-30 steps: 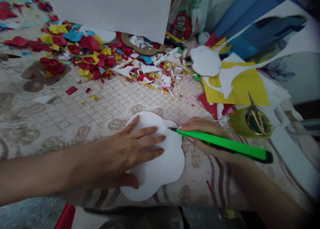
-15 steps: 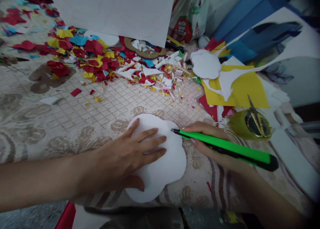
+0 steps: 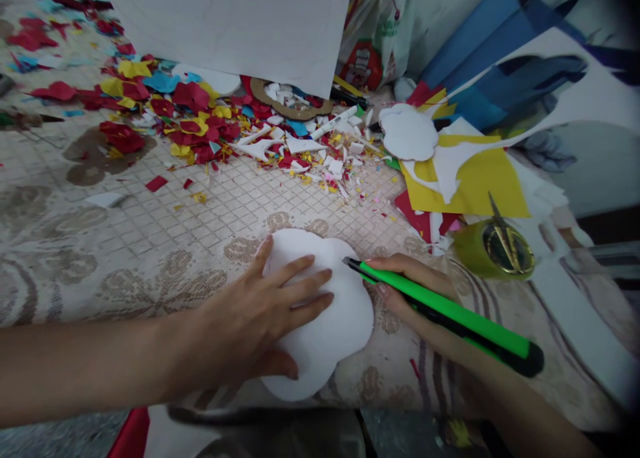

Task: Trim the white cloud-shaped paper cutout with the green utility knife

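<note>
A white scalloped foam or card piece lies flat on the patterned tablecloth near the front edge. My left hand is spread over its left part, fingers apart, pressing it down. My right hand grips a green utility knife with a black end. The knife's short blade points left and its tip rests on or just over the piece's upper right part; contact is hard to tell. The fingers of my right hand are partly hidden behind the knife.
Red, yellow, blue and white scraps are heaped at the back. To the right lie another white scalloped piece, yellow sheets, and a roll of green tape with scissors in it. A large white sheet stands behind.
The rear end of the utility knife has swung down and slightly left, while its tip stays near the same spot. My left thumb has slid slightly right on the white piece.
</note>
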The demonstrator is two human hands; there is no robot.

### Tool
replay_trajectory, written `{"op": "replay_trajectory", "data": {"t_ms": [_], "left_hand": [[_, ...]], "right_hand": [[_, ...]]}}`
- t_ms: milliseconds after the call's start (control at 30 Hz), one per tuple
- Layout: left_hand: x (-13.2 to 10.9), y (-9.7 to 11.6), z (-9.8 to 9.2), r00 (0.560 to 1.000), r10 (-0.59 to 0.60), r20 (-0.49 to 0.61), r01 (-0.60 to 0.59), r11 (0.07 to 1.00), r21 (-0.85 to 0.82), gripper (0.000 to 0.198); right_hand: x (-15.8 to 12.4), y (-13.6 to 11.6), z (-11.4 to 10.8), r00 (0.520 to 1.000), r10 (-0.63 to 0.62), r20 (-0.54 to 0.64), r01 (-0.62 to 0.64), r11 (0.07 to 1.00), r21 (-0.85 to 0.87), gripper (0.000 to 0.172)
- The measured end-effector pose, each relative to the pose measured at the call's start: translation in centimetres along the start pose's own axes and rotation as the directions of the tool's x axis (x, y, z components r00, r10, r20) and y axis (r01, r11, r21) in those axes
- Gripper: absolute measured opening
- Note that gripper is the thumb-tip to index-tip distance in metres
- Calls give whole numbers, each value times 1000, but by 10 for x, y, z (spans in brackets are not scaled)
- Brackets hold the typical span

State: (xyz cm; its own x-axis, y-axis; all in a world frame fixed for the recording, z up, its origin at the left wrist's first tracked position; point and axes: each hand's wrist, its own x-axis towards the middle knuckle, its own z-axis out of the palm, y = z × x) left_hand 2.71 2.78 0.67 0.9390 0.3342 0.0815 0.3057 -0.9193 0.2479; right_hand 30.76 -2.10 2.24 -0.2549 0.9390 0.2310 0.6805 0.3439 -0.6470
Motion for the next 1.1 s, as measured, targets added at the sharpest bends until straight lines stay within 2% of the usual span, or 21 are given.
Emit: {"op": "replay_trajectory", "data": {"t_ms": [133,367,700,933,1100], "left_hand": [[0,2,1,1000,-3,-9,3,1000,15,79],[3,9,-1,999,-22,-36,23,999,26,77],[3,10,2,999,-38,-14,38,999,33,77],[7,23,8,993,-103,-66,105,994,34,83],[2,23,0,993,-121,8,121,992,-18,73]], "right_hand": [[-4,-3,4,999,36,-29,-36,999,-20,27],[-3,-8,7,998,-16,-62,14,999,-31,27],[-12,-8,11,994,71,-78,-71,997,-5,25],[18,-6,-2,996,-67,55,67,998,15,24],[33,-3,-9,987,-90,131,88,996,22,23]]}}
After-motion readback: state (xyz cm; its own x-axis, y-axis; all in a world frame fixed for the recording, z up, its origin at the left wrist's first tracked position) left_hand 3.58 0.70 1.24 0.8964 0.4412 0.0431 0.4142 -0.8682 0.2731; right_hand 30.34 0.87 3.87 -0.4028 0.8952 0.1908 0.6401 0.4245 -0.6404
